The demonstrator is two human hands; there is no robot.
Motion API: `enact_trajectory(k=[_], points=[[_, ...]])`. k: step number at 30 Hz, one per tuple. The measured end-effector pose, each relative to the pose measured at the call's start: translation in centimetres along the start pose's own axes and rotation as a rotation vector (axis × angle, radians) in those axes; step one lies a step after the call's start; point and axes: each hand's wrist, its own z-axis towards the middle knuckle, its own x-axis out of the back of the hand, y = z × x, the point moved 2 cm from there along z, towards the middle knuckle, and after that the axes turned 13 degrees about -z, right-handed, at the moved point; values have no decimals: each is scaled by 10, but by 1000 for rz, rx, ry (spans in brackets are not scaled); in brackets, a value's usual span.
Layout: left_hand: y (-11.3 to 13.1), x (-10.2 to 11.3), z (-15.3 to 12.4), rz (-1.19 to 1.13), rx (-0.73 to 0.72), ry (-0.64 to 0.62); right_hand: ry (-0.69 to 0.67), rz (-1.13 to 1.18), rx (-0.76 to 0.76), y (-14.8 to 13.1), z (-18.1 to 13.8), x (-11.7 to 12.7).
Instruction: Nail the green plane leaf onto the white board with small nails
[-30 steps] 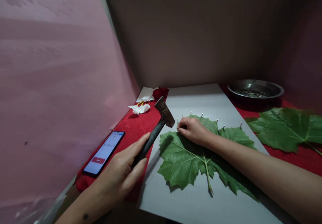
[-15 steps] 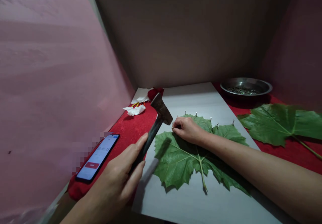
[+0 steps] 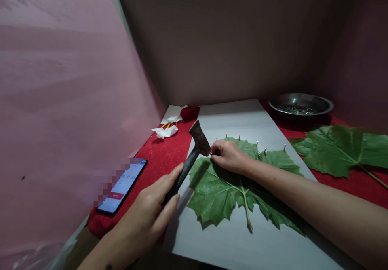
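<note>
My left hand (image 3: pixel 151 205) is wrapped around the dark handle of a hammer (image 3: pixel 200 138). The hammer's metal head is close to the fingertips of my right hand (image 3: pixel 226 155), which pinch a small nail, mostly hidden, at the upper left edge of a large green leaf (image 3: pixel 222 189). This leaf lies stem toward me on a white board (image 3: pixel 230 114). Several thin nails (image 3: pixel 257 144) stand upright along the leaf's far edge. The right forearm crosses over the leaf and covers part of it.
A steel bowl (image 3: pixel 300 105) of nails stands at the back right, behind a second leaf (image 3: pixel 339 150) on the red cloth (image 3: pixel 157 155). To the left lie a phone (image 3: pixel 123 187) with a running timer and crumpled white tissue (image 3: pixel 165 131). Pink sheeting (image 3: pixel 69 100) rises at the left.
The hammer head has come down slightly, closer to the right fingertips. My right hand keeps its place at the leaf's edge. The whole view has shifted a little.
</note>
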Motion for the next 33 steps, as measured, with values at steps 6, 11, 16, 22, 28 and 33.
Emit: enact_trajectory(k=[6, 11, 16, 22, 28, 33], points=[[-13, -12, -10, -4, 74, -41, -34, 62, -15, 0, 1, 1], [-14, -14, -13, -8, 86, -65, -69, 76, -18, 2, 2, 1], [-9, -14, -12, 11, 113, -100, -110, 113, -15, 7, 5, 5], [-9, -14, -12, 44, 123, -97, -193, 135, 14, 10, 6, 13], [-7, -14, -10, 75, 104, -83, -256, 97, 94, 12, 2, 19], [-5, -14, -8, 87, 123, -92, -265, 79, 165, 12, -2, 26]])
